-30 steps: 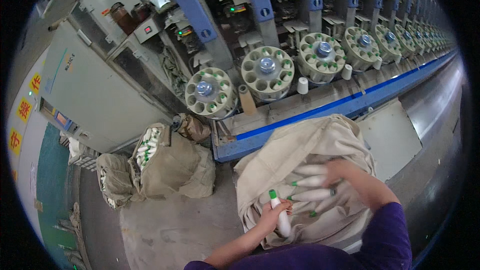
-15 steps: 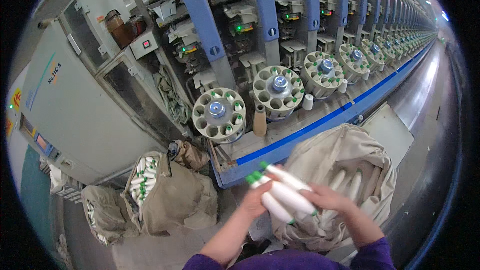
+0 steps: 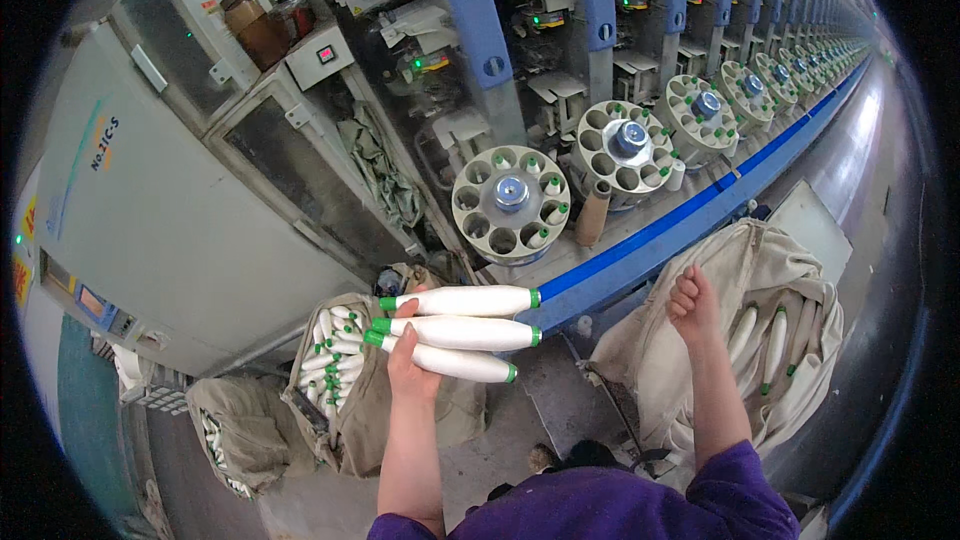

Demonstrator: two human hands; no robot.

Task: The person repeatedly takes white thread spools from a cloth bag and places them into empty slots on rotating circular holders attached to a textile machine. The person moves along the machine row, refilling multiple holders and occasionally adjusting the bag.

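Three white yarn bobbins [image 3: 470, 332] with green ends lie side by side in my left hand [image 3: 412, 360], which grips them near their left ends. They are held over the floor, in front of the machine's near end. My right hand [image 3: 692, 302] is curled into a fist, raised above the left edge of an off-white cloth sack [image 3: 690, 380]. Whether anything fine is inside that fist is hidden. More bobbins [image 3: 776, 348] lie in the sack. Closest on the machine is a round magazine [image 3: 485, 195] with bobbins in some of its pockets.
A blue-edged winding machine [image 3: 640, 240] runs away to the far right with several more magazines. A brown cone [image 3: 593, 215] stands beside the nearest ones. At left are a grey cabinet [image 3: 180, 200], a brown sack [image 3: 375, 420] of bobbins and a smaller sack [image 3: 255, 440].
My left hand has carried the bobbins left, turning them nearly level. My right hand has let go of them and moved up and right into a fist. The view has shifted.
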